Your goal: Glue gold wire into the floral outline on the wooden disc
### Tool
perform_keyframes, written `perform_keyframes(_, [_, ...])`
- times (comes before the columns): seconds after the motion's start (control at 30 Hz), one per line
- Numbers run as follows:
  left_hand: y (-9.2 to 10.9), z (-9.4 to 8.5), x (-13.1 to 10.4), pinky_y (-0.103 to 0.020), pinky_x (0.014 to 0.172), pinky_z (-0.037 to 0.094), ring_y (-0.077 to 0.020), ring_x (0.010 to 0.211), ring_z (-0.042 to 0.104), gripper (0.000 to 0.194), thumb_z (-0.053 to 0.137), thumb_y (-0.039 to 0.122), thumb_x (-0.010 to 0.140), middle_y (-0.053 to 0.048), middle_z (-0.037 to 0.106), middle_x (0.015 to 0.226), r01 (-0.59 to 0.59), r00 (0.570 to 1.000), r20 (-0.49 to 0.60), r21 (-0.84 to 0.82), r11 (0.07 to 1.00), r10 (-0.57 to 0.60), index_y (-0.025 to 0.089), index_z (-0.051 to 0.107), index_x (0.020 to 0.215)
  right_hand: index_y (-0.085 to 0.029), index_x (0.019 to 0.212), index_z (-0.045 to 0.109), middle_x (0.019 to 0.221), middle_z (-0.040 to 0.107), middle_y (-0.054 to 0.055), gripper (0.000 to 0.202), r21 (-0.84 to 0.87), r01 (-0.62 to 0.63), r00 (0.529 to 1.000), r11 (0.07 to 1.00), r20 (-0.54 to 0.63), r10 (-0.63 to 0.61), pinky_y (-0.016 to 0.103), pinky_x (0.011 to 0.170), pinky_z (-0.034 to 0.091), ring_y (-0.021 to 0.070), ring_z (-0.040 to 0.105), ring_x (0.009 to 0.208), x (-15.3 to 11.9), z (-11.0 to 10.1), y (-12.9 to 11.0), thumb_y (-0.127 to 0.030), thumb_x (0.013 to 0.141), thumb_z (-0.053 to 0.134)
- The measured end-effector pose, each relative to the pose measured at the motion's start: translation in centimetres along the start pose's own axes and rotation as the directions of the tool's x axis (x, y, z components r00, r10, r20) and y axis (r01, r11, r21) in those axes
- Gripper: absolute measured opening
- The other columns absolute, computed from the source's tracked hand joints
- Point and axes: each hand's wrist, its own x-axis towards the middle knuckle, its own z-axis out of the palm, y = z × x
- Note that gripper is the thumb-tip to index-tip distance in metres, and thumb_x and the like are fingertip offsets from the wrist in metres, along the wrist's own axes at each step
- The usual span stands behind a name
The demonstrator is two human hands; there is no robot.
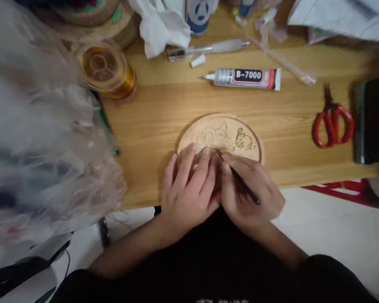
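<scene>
A round wooden board point(189, 134) lies near the table's front edge, with pencil-like line drawings on it. At its right side, a small figure point(244, 140) is outlined in gold wire. My left hand point(189, 189) rests on the lower left of the board, its fingers stretched and slightly apart. My right hand point(252, 189) is closed around slim black tweezers point(244, 185), whose tips touch or hover just over the board beside my left fingertips. A curve of gold wire shows by the tips. The board's lower part is hidden under both hands.
Behind the board lie a B-7000 glue tube point(248, 78), a white cap point(198, 60) and a pen point(208, 48). A gold wire spool point(107, 71) and a plastic bag point(50, 139) stand left. Red-handled scissors point(333, 122) and a dark phone-like device point(374, 122) lie right.
</scene>
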Motion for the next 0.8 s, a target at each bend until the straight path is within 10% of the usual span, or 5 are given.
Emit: perform_keyframes(0.8, [0.09, -0.04, -0.08, -0.049, 0.108, 0.035, -0.0359, 0.126, 0.057, 0.044, 0.046, 0.031, 0.095, -0.012, 0.068, 0.131, 0.000, 1.000, 0.010, 0.004, 1.000, 0.000, 0.006, 0.064, 0.125, -0.020, 0.106, 0.068, 0.099, 0.076, 0.007, 0.033, 0.051, -0.037, 0.998, 0.998, -0.047, 0.039, 0.031, 0.080, 0.063, 0.0180, 0.074, 0.090, -0.57, 0.49, 0.25, -0.002, 0.079, 0.068])
